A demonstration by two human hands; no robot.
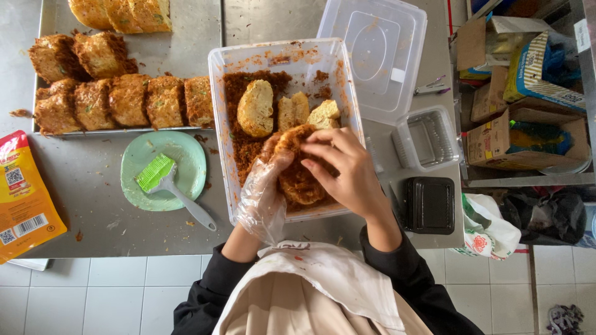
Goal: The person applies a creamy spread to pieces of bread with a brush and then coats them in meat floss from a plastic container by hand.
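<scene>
Over the clear tub [218,93] of crumbs on the steel worktop [99,211], both hands clasp a breaded patty [298,177]: gloved left hand [264,186] beneath, bare right hand [344,170] pressing above. Left lies a green plate [186,155] with brush [167,180].

A shiny metal bench [112,223] stands on a floor [93,291] of white tiles. To the right is a metal shelf [528,180] full of cardboard boxes [496,139]. The light is soft and even.
</scene>
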